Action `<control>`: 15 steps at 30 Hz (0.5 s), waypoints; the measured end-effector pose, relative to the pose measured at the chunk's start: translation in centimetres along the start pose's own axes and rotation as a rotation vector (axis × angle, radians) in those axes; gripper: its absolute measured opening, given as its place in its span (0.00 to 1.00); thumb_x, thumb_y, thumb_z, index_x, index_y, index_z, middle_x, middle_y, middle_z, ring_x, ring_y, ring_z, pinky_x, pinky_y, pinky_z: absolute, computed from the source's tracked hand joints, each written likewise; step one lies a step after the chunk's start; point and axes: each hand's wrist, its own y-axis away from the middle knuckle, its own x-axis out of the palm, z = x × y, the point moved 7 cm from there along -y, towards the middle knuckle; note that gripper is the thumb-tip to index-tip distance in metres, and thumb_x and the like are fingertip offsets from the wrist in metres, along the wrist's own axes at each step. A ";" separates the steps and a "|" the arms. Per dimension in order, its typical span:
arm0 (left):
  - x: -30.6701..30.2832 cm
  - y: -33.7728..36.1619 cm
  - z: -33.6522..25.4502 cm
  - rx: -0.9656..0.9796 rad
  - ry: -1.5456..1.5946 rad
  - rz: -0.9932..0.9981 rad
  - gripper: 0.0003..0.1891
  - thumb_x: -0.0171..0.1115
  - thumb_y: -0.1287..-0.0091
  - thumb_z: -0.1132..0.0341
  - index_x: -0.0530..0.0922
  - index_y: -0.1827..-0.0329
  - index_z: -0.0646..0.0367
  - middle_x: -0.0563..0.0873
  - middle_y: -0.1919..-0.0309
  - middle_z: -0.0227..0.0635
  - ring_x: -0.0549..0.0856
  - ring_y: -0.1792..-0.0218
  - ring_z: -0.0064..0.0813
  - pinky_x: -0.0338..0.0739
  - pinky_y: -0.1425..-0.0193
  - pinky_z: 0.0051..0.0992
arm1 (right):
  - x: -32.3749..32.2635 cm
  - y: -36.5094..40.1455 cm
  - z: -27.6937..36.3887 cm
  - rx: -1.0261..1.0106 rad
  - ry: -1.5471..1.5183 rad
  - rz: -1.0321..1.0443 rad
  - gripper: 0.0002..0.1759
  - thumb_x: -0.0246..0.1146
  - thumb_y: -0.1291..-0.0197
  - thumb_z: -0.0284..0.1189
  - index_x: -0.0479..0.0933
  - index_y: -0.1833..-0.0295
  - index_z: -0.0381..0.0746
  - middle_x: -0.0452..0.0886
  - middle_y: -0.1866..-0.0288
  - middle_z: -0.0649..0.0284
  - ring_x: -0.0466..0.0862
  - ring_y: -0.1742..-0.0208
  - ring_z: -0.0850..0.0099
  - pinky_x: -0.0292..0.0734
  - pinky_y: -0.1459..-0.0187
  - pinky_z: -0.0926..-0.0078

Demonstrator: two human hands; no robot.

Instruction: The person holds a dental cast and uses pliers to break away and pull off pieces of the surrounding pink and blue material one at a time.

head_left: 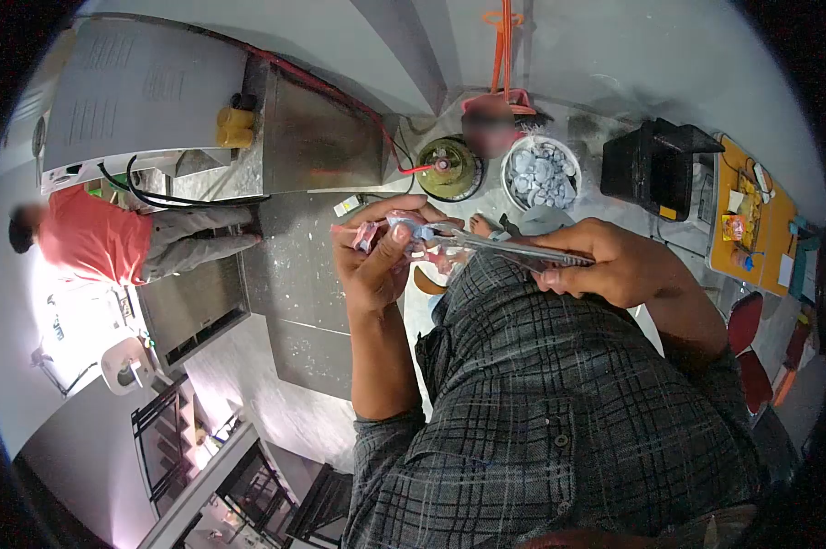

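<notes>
In front of my plaid shirt, my left hand (pixel 376 261) is closed around a small lump (pixel 407 222) of pale blue-grey and pink material, thumb pressed on its near side. My right hand (pixel 614 265) grips the handles of metal pliers (pixel 491 243), whose jaws reach left to the lump's edge. Fingers partly hide the lump, and its exact kind is unclear. Beyond the hands, a white bucket (pixel 505 179) on the floor holds many broken blue-grey chunks (pixel 541 172).
Left of the bucket stands a green gas cylinder (pixel 449 178) with a red hose. A black bin (pixel 619 169) and a yellow table (pixel 733 261) with small items are at right. At far left, a person in a red shirt (pixel 97 238) stands by a metal bench (pixel 198 297).
</notes>
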 end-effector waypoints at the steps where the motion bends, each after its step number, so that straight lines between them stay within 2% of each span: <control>1: 0.0 -0.1 0.2 -0.022 -0.007 -0.014 0.17 0.63 0.33 0.72 0.78 0.47 0.79 0.87 0.61 0.59 0.89 0.63 0.46 0.86 0.58 0.38 | 0.1 -0.3 -0.7 -0.001 0.000 0.000 0.30 0.62 0.31 0.31 0.68 0.27 0.33 0.84 0.50 0.57 0.81 0.46 0.74 0.75 0.43 0.78; 3: -0.2 -0.1 0.4 -0.045 -0.014 -0.030 0.17 0.64 0.33 0.73 0.78 0.47 0.79 0.87 0.61 0.59 0.89 0.64 0.43 0.86 0.59 0.36 | -0.3 -0.7 -0.2 -0.385 0.210 -0.142 0.29 0.63 0.32 0.32 0.70 0.28 0.34 0.85 0.54 0.60 0.81 0.53 0.78 0.77 0.52 0.80; 4: -0.4 -0.1 0.6 -0.062 -0.016 -0.039 0.17 0.63 0.33 0.73 0.79 0.47 0.79 0.87 0.60 0.58 0.89 0.63 0.42 0.85 0.58 0.35 | -0.2 -0.7 -0.3 -0.385 0.209 -0.142 0.29 0.63 0.32 0.32 0.70 0.28 0.34 0.85 0.54 0.60 0.81 0.53 0.78 0.77 0.52 0.80; 6: -0.4 -0.3 1.0 -0.081 -0.018 -0.047 0.16 0.63 0.33 0.74 0.79 0.47 0.78 0.87 0.60 0.58 0.89 0.63 0.41 0.85 0.58 0.34 | -0.5 -0.4 -0.1 -0.404 0.219 -0.229 0.25 0.64 0.31 0.33 0.73 0.32 0.33 0.85 0.50 0.51 0.83 0.49 0.66 0.74 0.43 0.64; 7: -0.5 -0.4 1.2 -0.088 -0.021 -0.079 0.16 0.63 0.33 0.74 0.79 0.47 0.78 0.87 0.60 0.58 0.89 0.62 0.41 0.85 0.58 0.33 | -0.7 -0.2 0.5 -0.404 0.219 -0.231 0.25 0.64 0.31 0.33 0.73 0.32 0.33 0.85 0.50 0.51 0.83 0.49 0.66 0.74 0.43 0.64; 9: -0.2 -0.5 1.5 -0.097 -0.024 -0.112 0.15 0.62 0.33 0.75 0.79 0.47 0.78 0.87 0.60 0.58 0.89 0.61 0.40 0.85 0.57 0.32 | -0.4 -0.1 0.4 -0.140 0.048 -0.073 0.21 0.63 0.30 0.32 0.76 0.36 0.34 0.85 0.56 0.55 0.83 0.54 0.71 0.76 0.47 0.69; 11: 0.0 -0.8 1.9 -0.156 -0.040 -0.205 0.15 0.61 0.32 0.75 0.79 0.46 0.77 0.87 0.59 0.56 0.89 0.60 0.39 0.86 0.55 0.33 | -0.6 -0.2 -0.6 -0.086 -0.031 -0.074 0.19 0.62 0.29 0.31 0.77 0.37 0.35 0.84 0.60 0.58 0.83 0.57 0.74 0.77 0.51 0.72; 13: 0.1 -1.1 2.5 -0.194 -0.040 -0.209 0.14 0.59 0.30 0.73 0.79 0.47 0.77 0.87 0.58 0.56 0.89 0.59 0.41 0.87 0.53 0.37 | -0.8 0.1 -1.8 -0.028 -0.113 -0.075 0.18 0.61 0.29 0.31 0.77 0.38 0.36 0.82 0.63 0.62 0.82 0.60 0.77 0.77 0.55 0.76; 15: -0.5 -1.4 3.3 -0.171 0.046 -0.253 0.20 0.60 0.28 0.63 0.77 0.46 0.76 0.86 0.56 0.54 0.89 0.60 0.44 0.89 0.53 0.42 | -1.2 0.5 -2.6 -0.020 -0.289 -0.077 0.17 0.57 0.27 0.30 0.77 0.37 0.36 0.77 0.69 0.67 0.79 0.65 0.82 0.75 0.61 0.82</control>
